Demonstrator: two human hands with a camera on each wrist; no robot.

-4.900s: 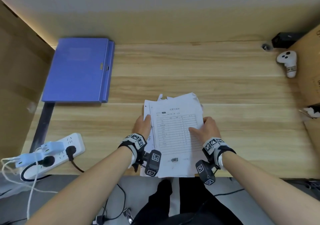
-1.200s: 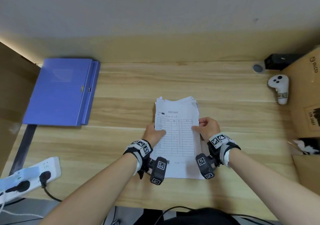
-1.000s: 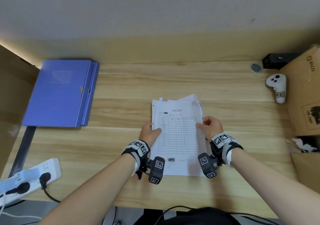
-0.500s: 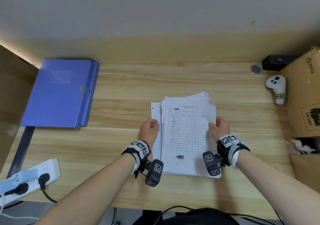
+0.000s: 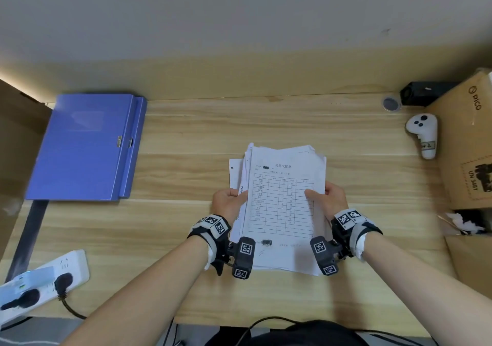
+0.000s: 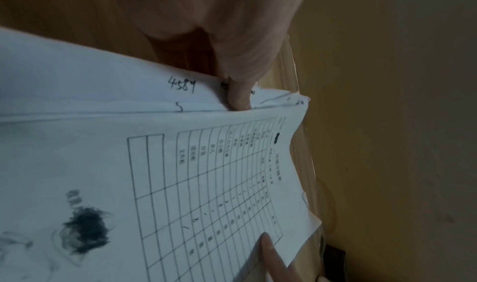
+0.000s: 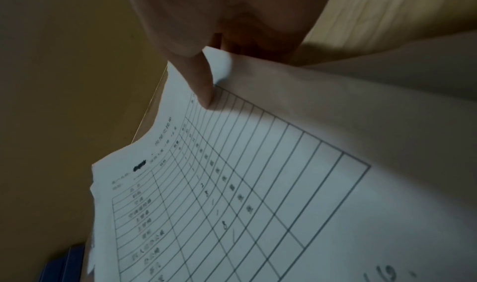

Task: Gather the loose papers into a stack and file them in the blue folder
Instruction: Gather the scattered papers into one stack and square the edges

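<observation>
A stack of white papers (image 5: 282, 202) with a printed table on the top sheet is held over the wooden desk (image 5: 266, 122), tilted up toward me. My left hand (image 5: 230, 204) grips its left edge, thumb on top (image 6: 238, 94). My right hand (image 5: 330, 199) grips the right edge, thumb pressed on the table print (image 7: 204, 90). The sheets (image 6: 180, 174) are uneven, with a few sticking out on the left and at the top. The blue folder (image 5: 85, 148) lies closed at the desk's far left, well apart from both hands.
A white power strip (image 5: 40, 284) with plugs sits at the near left edge. A white controller (image 5: 423, 135), a black box (image 5: 423, 96) and a cardboard box (image 5: 468, 146) crowd the right side. Bare wood lies between folder and papers.
Both hands have kept hold of the stack and shifted it slightly right and up; the sheets have slid against each other, with more edges now showing at the left.
</observation>
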